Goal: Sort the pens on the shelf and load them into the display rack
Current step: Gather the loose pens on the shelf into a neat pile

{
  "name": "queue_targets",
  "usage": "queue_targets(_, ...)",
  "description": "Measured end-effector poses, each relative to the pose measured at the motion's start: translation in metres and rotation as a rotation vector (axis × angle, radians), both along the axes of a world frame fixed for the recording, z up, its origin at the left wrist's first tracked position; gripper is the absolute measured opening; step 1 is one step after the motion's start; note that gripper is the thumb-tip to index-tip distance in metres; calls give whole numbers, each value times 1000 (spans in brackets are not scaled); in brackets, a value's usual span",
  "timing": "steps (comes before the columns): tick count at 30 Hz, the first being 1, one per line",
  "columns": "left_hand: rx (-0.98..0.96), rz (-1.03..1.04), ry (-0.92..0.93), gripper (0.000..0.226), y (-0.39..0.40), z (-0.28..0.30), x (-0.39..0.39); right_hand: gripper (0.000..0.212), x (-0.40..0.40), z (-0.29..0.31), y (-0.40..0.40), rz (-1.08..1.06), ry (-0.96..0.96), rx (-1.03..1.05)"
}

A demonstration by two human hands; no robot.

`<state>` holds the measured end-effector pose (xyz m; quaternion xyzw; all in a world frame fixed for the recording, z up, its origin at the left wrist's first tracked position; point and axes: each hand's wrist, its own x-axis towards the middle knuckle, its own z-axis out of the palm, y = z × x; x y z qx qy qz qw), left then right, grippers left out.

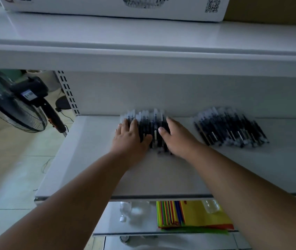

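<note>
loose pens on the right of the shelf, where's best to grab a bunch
Probably across the middle of the barrels, coming from above with the right hand. The loose pens lie flat, roughly parallel, fanned on the shelf, so a grip across them should gather several.

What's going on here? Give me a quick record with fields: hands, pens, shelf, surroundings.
left hand: flat on the left side of the display rack
right hand: flat on the rack's right side
loose pens: piled to the right, apart from the hands
shelf: white
below: colourful sheets
left: standing fan on the floor
</note>
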<state>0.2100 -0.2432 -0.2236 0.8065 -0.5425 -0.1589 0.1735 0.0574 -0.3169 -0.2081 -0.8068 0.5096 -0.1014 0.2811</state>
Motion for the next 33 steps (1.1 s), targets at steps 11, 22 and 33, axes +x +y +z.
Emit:
queue_targets(11,-86,-26,103,72,-8,7,-12,62,-12,0,-11,-23,-34,21)
queue_targets(22,-167,-60,308,53,-30,17,-49,49,-43,16,-21,-126,-32,-5)
queue_targets(33,-46,-109,119,70,-43,10,-87,56,-80,14,-39,-42,-54,-61)
